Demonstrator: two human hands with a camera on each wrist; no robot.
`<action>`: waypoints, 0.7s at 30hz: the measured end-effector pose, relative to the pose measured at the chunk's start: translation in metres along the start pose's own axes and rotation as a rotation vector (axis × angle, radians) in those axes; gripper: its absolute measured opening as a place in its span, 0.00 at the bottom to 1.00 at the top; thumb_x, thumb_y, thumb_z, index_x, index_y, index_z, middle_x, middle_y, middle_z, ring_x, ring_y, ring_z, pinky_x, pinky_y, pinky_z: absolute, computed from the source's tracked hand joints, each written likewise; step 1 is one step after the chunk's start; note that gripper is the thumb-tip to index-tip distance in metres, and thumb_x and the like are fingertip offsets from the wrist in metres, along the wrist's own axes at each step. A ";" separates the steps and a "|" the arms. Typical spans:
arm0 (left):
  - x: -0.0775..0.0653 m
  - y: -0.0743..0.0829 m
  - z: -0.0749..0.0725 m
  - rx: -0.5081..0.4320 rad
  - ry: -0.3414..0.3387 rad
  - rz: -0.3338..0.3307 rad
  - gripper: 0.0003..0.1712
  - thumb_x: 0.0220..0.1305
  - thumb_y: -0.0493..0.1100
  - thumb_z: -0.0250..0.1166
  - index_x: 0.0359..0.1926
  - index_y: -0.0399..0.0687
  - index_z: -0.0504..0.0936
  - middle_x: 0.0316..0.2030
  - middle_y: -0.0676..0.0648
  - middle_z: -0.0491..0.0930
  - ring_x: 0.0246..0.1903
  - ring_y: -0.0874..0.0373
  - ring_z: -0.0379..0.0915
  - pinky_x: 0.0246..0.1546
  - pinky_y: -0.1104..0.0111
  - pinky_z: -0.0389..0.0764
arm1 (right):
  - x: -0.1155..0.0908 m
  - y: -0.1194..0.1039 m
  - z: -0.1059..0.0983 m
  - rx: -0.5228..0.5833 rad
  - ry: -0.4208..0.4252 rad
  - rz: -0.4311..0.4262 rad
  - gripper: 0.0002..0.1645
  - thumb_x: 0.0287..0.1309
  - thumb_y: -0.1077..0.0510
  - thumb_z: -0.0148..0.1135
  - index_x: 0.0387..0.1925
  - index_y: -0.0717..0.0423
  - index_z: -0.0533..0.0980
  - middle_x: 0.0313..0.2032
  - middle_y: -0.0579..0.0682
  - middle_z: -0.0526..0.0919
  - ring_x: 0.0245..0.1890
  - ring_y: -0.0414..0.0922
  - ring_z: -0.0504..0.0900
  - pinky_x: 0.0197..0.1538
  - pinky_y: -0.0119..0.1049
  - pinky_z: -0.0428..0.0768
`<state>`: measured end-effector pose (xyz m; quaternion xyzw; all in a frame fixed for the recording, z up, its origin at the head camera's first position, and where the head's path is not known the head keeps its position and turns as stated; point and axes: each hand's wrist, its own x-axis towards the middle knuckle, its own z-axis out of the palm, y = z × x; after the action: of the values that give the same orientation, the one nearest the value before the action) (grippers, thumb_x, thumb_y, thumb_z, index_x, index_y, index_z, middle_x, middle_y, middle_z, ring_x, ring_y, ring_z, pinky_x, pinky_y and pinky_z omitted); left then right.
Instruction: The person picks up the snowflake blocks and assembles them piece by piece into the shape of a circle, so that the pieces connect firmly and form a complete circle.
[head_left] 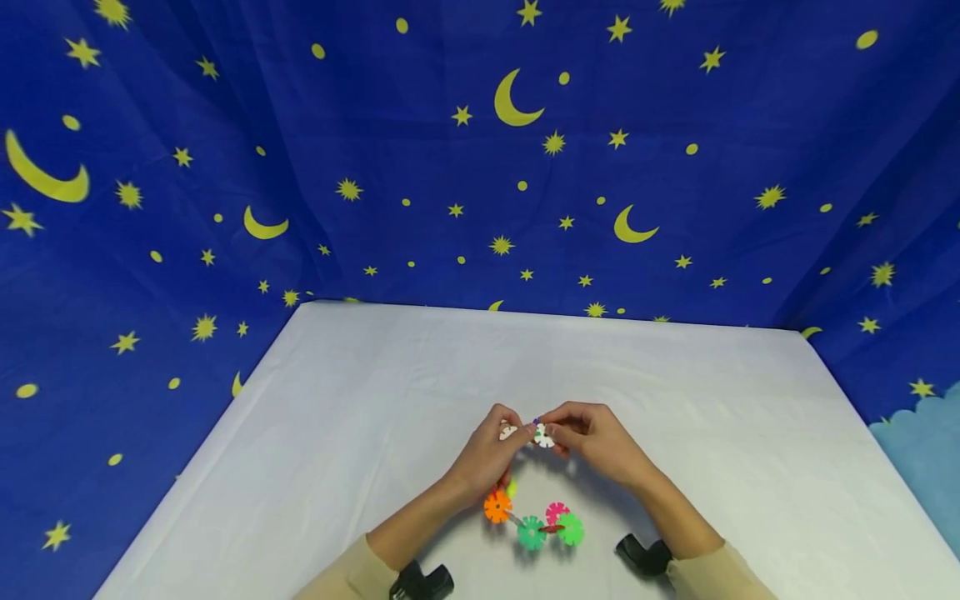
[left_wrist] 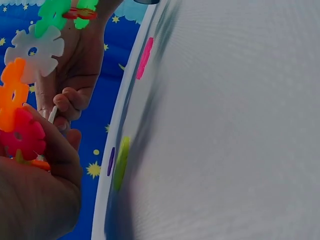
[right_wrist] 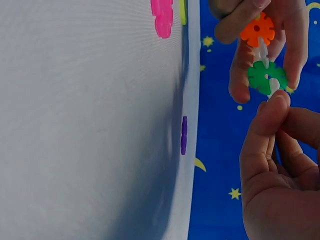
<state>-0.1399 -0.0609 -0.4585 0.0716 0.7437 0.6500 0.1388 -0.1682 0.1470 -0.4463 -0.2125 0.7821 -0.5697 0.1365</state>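
Notched plastic discs, joined edge to edge, form a multicoloured chain between and below both hands. The left hand [head_left: 487, 457] grips the chain near a red-pink disc [left_wrist: 24, 134]. From it hang an orange disc [head_left: 497, 506], a teal disc [head_left: 532, 533] and a bright green disc [head_left: 571, 529]. The right hand [head_left: 600, 437] pinches a white disc [head_left: 544, 436] between thumb and fingertips. In the right wrist view, this white piece sits at the edge of a green disc [right_wrist: 260, 79], which a pale disc links to an orange disc [right_wrist: 257, 29] by the left fingers.
On the white tabletop [head_left: 360, 433] lie a purple disc [right_wrist: 184, 135], a yellow-green disc [left_wrist: 121, 162] and a pink disc [left_wrist: 145, 59], under and near the hands. Black wrist devices [head_left: 643, 556] stick out beside the sleeves. A blue curtain [head_left: 420, 150] with moons and stars encloses the table.
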 end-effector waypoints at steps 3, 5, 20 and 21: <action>0.001 0.001 -0.001 -0.008 -0.003 0.027 0.23 0.66 0.57 0.60 0.55 0.48 0.71 0.22 0.49 0.75 0.06 0.59 0.59 0.08 0.68 0.69 | 0.000 0.000 0.000 0.006 0.002 0.003 0.11 0.66 0.64 0.57 0.47 0.60 0.80 0.29 0.63 0.81 0.26 0.54 0.80 0.30 0.45 0.78; 0.002 0.002 -0.002 0.000 -0.005 0.044 0.25 0.67 0.55 0.59 0.60 0.50 0.73 0.33 0.49 0.80 0.06 0.59 0.60 0.08 0.68 0.70 | 0.000 0.000 0.000 0.017 -0.004 0.009 0.13 0.66 0.61 0.57 0.49 0.61 0.79 0.31 0.63 0.82 0.28 0.53 0.81 0.33 0.45 0.80; 0.004 0.012 -0.023 -0.146 0.003 0.096 0.21 0.72 0.52 0.55 0.58 0.50 0.79 0.43 0.35 0.79 0.08 0.62 0.59 0.09 0.73 0.65 | 0.000 0.007 -0.001 -0.175 -0.114 -0.028 0.15 0.67 0.54 0.57 0.50 0.56 0.78 0.37 0.52 0.82 0.33 0.45 0.80 0.38 0.40 0.81; 0.004 0.012 -0.024 -0.146 0.007 0.099 0.21 0.72 0.52 0.54 0.58 0.49 0.79 0.43 0.36 0.80 0.08 0.62 0.59 0.08 0.73 0.65 | 0.000 0.007 0.000 -0.230 -0.158 -0.058 0.14 0.67 0.55 0.58 0.51 0.55 0.79 0.38 0.49 0.82 0.35 0.43 0.79 0.39 0.38 0.80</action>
<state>-0.1522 -0.0806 -0.4440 0.0957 0.6903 0.7089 0.1085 -0.1691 0.1486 -0.4530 -0.2934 0.8226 -0.4614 0.1558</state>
